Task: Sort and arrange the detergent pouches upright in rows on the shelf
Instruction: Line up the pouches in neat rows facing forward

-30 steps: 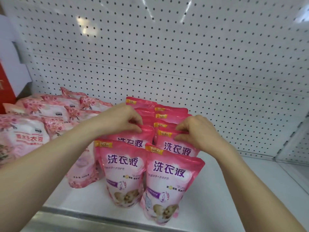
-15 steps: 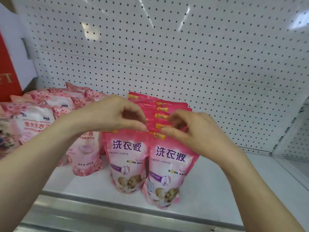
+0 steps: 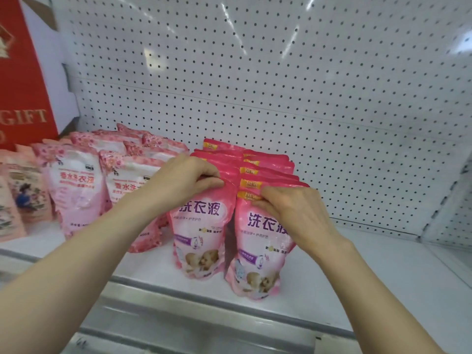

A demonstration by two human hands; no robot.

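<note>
White pegboard wall (image 3: 319, 80), glare streaks (image 3: 228, 16), perhaps ceiling lights

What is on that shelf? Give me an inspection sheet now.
Surface: white shelf, bare to the right of the pouches.
Job's things: deep pink pouches upright in two rows; front left pouch and front right pouch stand side by side near the front edge. Pale floral pouches stand to their left.
Clutter: nothing seen.
Grippers: left hand pinches the top of the front left pouch; right hand pinches the top of the front right pouch.
Cables: nothing seen.
Surroundings: white pegboard behind; red gift box at upper left.
</note>
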